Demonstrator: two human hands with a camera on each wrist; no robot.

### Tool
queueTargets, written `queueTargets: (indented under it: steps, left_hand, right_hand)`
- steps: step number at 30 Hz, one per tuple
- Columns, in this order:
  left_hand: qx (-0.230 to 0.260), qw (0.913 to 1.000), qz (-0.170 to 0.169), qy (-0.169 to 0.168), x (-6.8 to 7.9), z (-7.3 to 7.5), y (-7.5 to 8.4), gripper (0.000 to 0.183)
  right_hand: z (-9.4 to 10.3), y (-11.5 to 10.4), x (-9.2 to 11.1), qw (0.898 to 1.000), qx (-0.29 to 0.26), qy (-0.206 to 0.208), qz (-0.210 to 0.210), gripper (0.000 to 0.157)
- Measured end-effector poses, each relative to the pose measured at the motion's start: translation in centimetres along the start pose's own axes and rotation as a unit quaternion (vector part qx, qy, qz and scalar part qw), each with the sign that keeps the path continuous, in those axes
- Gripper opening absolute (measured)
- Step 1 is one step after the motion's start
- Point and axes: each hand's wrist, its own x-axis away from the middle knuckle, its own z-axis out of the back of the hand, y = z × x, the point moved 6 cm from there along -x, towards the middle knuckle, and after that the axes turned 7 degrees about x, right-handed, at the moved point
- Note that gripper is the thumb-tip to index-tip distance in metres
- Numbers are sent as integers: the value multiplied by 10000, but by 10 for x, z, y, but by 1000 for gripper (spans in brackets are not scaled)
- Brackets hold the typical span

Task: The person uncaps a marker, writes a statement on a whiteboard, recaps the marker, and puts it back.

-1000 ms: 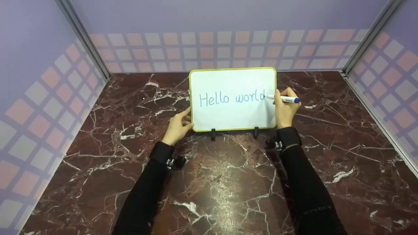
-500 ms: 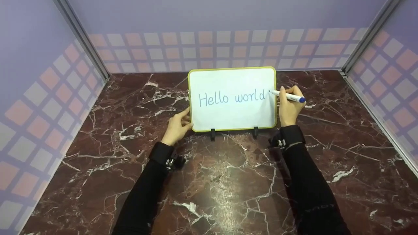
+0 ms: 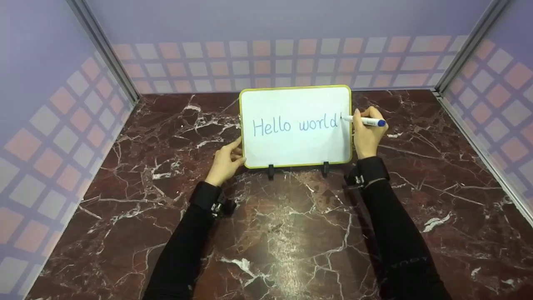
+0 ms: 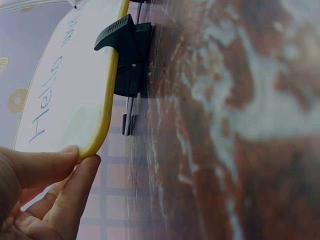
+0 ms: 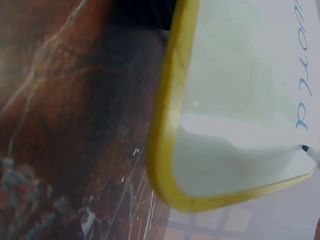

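A yellow-framed whiteboard (image 3: 291,146) stands tilted back on a stand with black clips (image 3: 271,171). Blue handwriting (image 3: 295,125) across its middle reads "Hello world", with a short upright stroke after the d. My left hand (image 3: 226,162) pinches the board's lower left corner between thumb and fingers, as the left wrist view shows up close. In my right hand (image 3: 368,133) is a whiteboard marker (image 3: 370,121) with a blue end, gripped like a pen. Its dark tip (image 5: 305,148) is right at the board's surface, beside the d in the right wrist view.
The board stands on a dark red marbled table (image 3: 166,233) toward its back. Purple panels with pink and white squares (image 3: 285,66) enclose the back and both sides, joined by grey metal posts (image 3: 106,50). Black cameras are strapped to both wrists.
The marker moved off the d and right, then came back to the board just past it. A short upright stroke now shows there. My left hand stays on the corner.
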Motion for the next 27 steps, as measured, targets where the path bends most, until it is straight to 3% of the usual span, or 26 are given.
queueTargets:
  steps: [5, 18, 27]
  left_hand:
    - [-70, 10000, -64, 18, 0, 1, 0, 68]
    - [-15, 9997, -130, 182, -1, 0, -1, 68]
    - [-23, 9999, -154, 36, 0, 0, 1, 68]
  right_hand:
    - [3, -2, 1, 9994, 336, -41, -6, 39]
    - [7, -3, 2, 9992, 388, -4, 56, 38]
    - [4, -2, 4, 9989, 453, 30, 86, 40]
